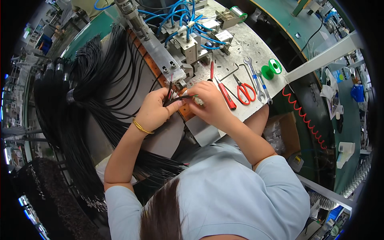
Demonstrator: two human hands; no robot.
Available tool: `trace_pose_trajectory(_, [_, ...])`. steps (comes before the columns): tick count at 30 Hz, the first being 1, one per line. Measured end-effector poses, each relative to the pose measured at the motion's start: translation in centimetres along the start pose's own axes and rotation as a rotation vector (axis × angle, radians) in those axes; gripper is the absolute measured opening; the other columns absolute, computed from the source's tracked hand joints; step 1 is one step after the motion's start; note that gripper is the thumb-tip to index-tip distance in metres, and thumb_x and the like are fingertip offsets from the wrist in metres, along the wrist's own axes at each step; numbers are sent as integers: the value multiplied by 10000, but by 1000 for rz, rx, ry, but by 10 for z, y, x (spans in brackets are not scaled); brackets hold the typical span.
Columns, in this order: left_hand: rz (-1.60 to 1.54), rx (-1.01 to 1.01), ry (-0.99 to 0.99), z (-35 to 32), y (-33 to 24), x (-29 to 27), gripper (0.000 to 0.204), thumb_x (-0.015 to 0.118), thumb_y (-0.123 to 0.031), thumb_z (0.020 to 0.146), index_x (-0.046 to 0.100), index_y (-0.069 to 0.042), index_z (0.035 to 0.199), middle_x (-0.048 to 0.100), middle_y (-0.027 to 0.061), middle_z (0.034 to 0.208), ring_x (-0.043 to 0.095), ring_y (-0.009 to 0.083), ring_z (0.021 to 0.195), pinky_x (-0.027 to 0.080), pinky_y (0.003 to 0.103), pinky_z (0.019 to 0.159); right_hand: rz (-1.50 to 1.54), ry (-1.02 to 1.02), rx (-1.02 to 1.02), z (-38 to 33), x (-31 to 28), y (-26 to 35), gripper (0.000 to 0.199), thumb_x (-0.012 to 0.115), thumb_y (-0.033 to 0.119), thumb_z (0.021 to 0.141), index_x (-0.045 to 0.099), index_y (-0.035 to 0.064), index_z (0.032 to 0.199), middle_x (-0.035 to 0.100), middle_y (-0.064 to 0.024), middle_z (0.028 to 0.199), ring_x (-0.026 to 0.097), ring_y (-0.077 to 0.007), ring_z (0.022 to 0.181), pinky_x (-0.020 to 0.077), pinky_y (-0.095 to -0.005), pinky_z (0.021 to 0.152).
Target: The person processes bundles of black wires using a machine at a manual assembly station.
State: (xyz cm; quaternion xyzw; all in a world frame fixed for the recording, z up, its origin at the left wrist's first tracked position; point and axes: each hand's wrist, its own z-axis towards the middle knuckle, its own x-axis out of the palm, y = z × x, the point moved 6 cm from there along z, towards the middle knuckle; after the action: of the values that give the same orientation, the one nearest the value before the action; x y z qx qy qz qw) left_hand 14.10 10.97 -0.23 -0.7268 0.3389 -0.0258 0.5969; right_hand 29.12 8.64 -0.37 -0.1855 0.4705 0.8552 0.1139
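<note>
A black cable (181,98) runs between my hands, with thin coloured wires at its end, in front of a metal pneumatic fixture (158,54). My left hand (154,109) is closed on the cable, thumb and fingers pinching it. Close beside it, my right hand (211,102) is closed with bent fingers at the wire end. Small whitish, clear pieces (199,101) show under its fingers; their kind cannot be made out. Another cable end with red wires (171,86) stands up behind my left fingers.
Thick bundles of black cables (86,94) lie to the left. Right of my hands lie a red knife (226,95), red-handled scissors (245,92), wrenches (256,80) and a green solder spool (272,69). Blue air hoses (176,18) top the fixture. A cardboard box (289,132) stands lower right.
</note>
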Motion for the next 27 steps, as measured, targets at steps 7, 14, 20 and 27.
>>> trace_pose_trajectory(7, [-301, -100, 109, -1, 2, 3, 164, 684, -131, 842, 593, -35, 938, 562, -36, 690, 475, 29, 533, 413, 193, 459, -107, -11, -176, -2, -5, 1, 129, 648, 21, 789, 589, 18, 904, 581, -78, 804, 548, -239, 785, 411, -319, 753])
trace_pose_trajectory(14, [-217, -53, 68, -2, -5, 3, 177, 699, -126, 828, 595, -34, 937, 566, -31, 714, 478, 29, 528, 412, 186, 459, 238, 74, 172, -3, 2, -12, 129, 574, 130, 894, 564, 2, 909, 535, -90, 829, 521, -190, 776, 406, -294, 737])
trace_pose_trajectory(20, [-58, -75, 68, 3, 10, -7, 172, 680, -156, 843, 607, 0, 851, 583, 13, 698, 502, 66, 521, 426, 251, 475, 186, -1, 170, -6, 0, -18, 203, 538, 193, 925, 542, -3, 875, 526, -89, 804, 516, -185, 769, 407, -304, 715])
trace_pose_trajectory(27, [209, 6, -60, 5, 15, -5, 250, 681, -182, 831, 605, 56, 808, 588, 106, 676, 543, 138, 565, 454, 314, 563, -241, 46, 137, -9, -3, -41, 214, 557, 196, 912, 506, 6, 827, 509, -90, 727, 518, -188, 725, 401, -322, 661])
